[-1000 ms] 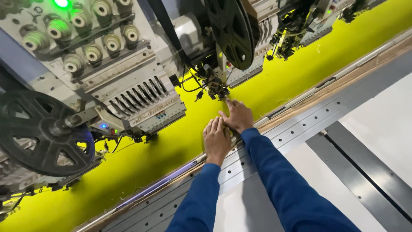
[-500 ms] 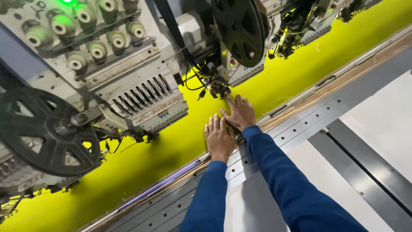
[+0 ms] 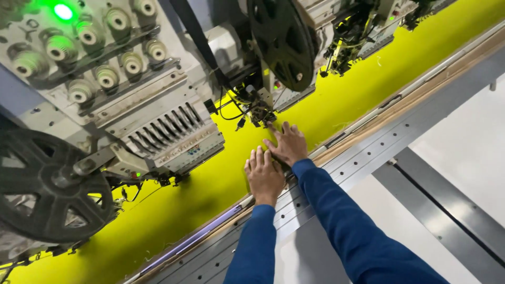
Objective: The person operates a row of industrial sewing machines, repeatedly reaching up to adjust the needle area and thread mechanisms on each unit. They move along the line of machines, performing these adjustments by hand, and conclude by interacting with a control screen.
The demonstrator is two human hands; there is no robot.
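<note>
Seen from the head camera looking down, both hands lie flat on a stretched sheet of bright yellow-green fabric [image 3: 336,100] that runs from the near left to the far right under a row of embroidery machine heads. The left hand [image 3: 264,176] rests palm down near the fabric's near edge, fingers straight and close together, holding nothing. The right hand [image 3: 288,144] lies just to its right and slightly farther in, also palm down, its fingers spread a little wider and reaching toward the needle assembly [image 3: 260,113] of the nearest head; the fingertips sit just short of it, and whether they touch it cannot be told. The two hands are just beside each other, touching or nearly so. Both sleeves are dark blue. The step in hand looks like pressing or smoothing the cloth right beside the needle, and any further move there would seem to call for care to keep the fingertips clear of the needle and the black wires hanging beside it. The fabric lies directly beneath the palms and fingers. A grey metal frame rail [image 3: 368,158] with a row of holes runs along the fabric's near edge under the wrists. A large black spoked wheel [image 3: 50,184] sits at the near left, another [image 3: 281,42] at the far centre, and a green light [image 3: 63,11] glows at the far left.
</note>
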